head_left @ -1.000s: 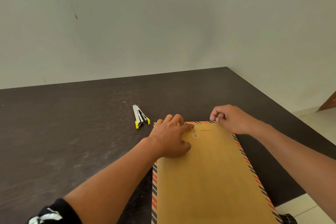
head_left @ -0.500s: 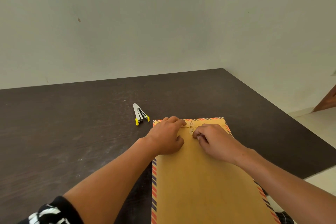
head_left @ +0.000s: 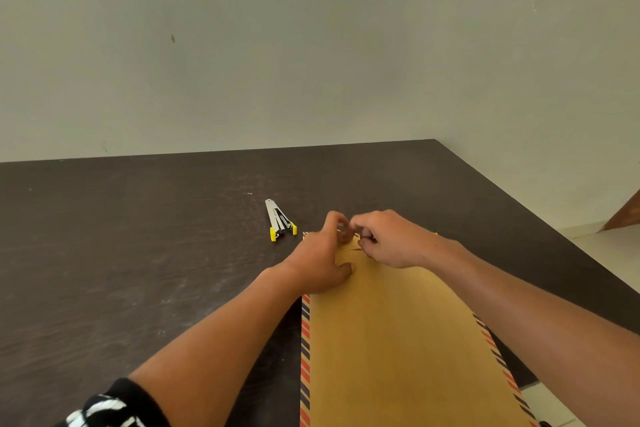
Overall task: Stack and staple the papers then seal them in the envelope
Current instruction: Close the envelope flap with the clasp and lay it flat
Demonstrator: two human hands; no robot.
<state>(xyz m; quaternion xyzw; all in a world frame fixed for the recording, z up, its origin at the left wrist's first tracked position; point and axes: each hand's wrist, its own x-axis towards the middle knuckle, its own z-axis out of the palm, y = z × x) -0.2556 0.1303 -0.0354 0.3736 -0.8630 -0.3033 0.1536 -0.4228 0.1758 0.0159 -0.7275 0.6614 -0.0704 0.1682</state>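
Observation:
A large brown envelope (head_left: 398,340) with striped red and blue edges lies flat on the dark table (head_left: 138,253), reaching to the near edge. My left hand (head_left: 322,260) rests on its far left corner, fingers curled at the flap edge. My right hand (head_left: 388,239) meets it there, fingertips pinched at the small metal clasp on the flap. The clasp itself is mostly hidden by my fingers. No loose papers are in view. A silver stapler (head_left: 280,219) with yellow tips lies on the table just left of the envelope's far end.
A pale wall stands behind the table. The table's right edge runs diagonally, with light floor tiles (head_left: 609,253) and a brown wooden piece (head_left: 623,215) beyond it.
My right hand came from the envelope's far right corner to the flap's middle and now pinches at the clasp. My left hand lifted its fingers toward the same spot.

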